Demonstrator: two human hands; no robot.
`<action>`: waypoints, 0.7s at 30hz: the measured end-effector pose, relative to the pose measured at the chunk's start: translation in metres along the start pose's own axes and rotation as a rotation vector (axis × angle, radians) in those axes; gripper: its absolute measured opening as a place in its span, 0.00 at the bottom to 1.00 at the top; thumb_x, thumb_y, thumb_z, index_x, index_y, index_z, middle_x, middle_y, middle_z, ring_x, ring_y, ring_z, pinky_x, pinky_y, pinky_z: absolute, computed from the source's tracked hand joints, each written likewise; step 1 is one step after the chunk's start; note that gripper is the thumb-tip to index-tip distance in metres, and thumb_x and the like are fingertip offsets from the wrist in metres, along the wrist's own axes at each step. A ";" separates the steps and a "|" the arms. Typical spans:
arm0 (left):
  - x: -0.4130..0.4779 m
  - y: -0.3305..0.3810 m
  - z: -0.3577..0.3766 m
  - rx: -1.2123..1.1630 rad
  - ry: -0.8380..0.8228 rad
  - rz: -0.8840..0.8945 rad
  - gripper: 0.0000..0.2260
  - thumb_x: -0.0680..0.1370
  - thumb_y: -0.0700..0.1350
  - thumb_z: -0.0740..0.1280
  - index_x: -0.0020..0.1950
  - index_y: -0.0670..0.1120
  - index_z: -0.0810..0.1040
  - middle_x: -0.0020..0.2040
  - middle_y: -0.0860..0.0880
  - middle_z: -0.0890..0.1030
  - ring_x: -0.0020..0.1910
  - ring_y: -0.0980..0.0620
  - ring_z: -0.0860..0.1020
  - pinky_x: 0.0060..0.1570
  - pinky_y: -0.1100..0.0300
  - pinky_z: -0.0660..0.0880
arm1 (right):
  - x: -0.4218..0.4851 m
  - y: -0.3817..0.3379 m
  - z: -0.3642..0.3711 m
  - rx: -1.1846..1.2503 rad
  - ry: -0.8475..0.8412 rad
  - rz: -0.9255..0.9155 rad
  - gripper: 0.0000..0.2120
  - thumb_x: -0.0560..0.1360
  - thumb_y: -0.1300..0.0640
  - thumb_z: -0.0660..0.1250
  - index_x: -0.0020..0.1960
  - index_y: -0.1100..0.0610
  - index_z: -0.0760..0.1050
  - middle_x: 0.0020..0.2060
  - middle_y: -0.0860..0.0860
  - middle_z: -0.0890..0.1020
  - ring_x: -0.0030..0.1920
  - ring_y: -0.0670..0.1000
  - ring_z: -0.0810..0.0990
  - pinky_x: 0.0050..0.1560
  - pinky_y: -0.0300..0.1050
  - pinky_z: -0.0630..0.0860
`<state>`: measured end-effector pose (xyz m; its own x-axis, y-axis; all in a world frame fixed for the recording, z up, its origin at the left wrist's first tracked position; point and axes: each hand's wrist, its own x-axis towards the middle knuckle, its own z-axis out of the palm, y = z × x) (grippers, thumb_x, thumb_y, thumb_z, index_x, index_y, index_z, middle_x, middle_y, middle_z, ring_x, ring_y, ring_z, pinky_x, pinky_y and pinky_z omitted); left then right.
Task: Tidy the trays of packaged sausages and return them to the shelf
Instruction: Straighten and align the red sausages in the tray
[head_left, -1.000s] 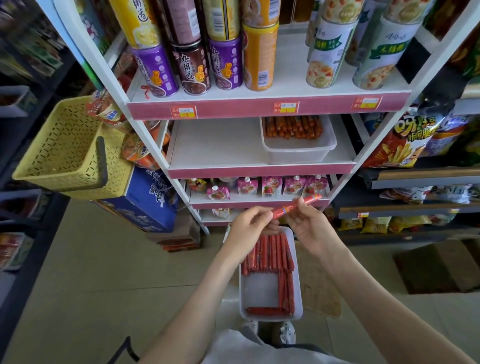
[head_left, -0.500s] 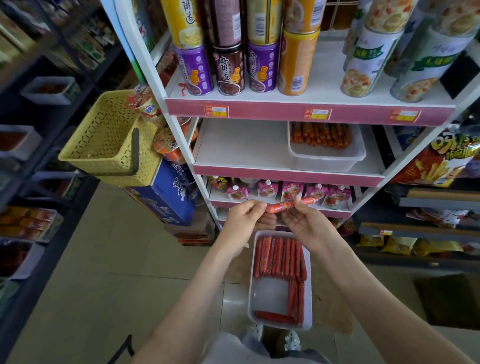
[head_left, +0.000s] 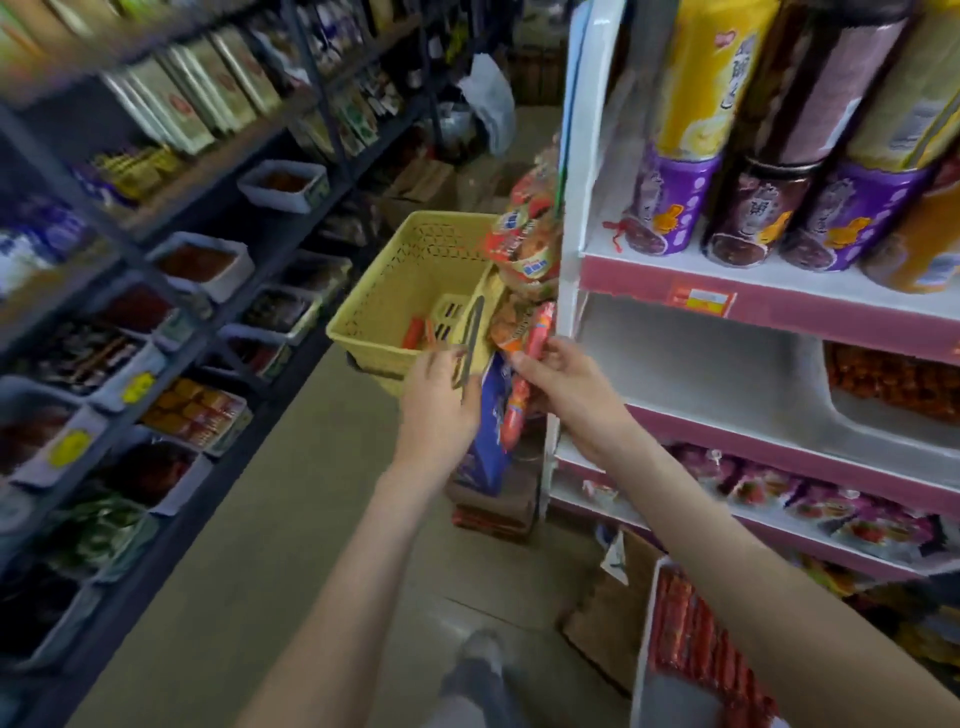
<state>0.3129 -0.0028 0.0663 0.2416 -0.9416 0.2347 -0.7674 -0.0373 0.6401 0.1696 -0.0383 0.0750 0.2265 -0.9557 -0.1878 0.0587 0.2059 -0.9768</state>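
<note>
My right hand (head_left: 571, 387) grips one red packaged sausage (head_left: 525, 364), held nearly upright beside the white shelf post. My left hand (head_left: 441, 400) has nothing in it; its fingers lie at the near rim of a yellow plastic basket (head_left: 410, 280), behind the basket's dark handle (head_left: 471, 338). A few red sausages (head_left: 418, 332) lie inside the basket. A white tray of sausages (head_left: 691, 639) sits low at the bottom right. A second white tray (head_left: 779, 379) of sausages stands on the middle shelf at the right.
The white-and-pink shelf unit (head_left: 727, 296) carries cans on top and pouches below. A blue box (head_left: 491, 431) stands under the basket. Dark shelves with bins (head_left: 202, 260) line the left side, with an aisle floor (head_left: 291, 519) between.
The view has swung left towards the basket. My left hand has let go of the sausage and moved to the basket rim. My right hand has carried the sausage left and turned it upright.
</note>
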 end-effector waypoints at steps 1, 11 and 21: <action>0.014 -0.020 -0.008 0.048 -0.012 -0.003 0.17 0.77 0.45 0.65 0.64 0.41 0.73 0.63 0.41 0.74 0.65 0.43 0.70 0.63 0.59 0.62 | 0.024 -0.002 0.020 0.007 0.031 -0.015 0.09 0.77 0.62 0.67 0.55 0.64 0.72 0.39 0.57 0.77 0.35 0.52 0.77 0.33 0.44 0.74; 0.122 -0.138 -0.034 0.349 -0.395 0.007 0.36 0.74 0.66 0.61 0.77 0.55 0.53 0.78 0.45 0.41 0.77 0.47 0.40 0.71 0.42 0.35 | 0.155 -0.003 0.122 -0.866 0.087 -0.046 0.27 0.78 0.58 0.65 0.72 0.63 0.58 0.56 0.60 0.76 0.53 0.58 0.77 0.48 0.43 0.75; 0.119 -0.156 -0.026 0.354 -0.291 0.162 0.37 0.70 0.72 0.45 0.76 0.56 0.58 0.78 0.46 0.51 0.77 0.49 0.47 0.69 0.43 0.31 | 0.145 0.029 0.122 -1.308 0.094 -0.282 0.26 0.80 0.50 0.58 0.75 0.59 0.59 0.74 0.56 0.63 0.75 0.56 0.56 0.74 0.54 0.48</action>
<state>0.4767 -0.1007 0.0136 -0.0345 -0.9973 0.0644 -0.9485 0.0530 0.3124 0.3225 -0.1448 0.0319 0.2903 -0.9536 0.0799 -0.8863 -0.2994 -0.3532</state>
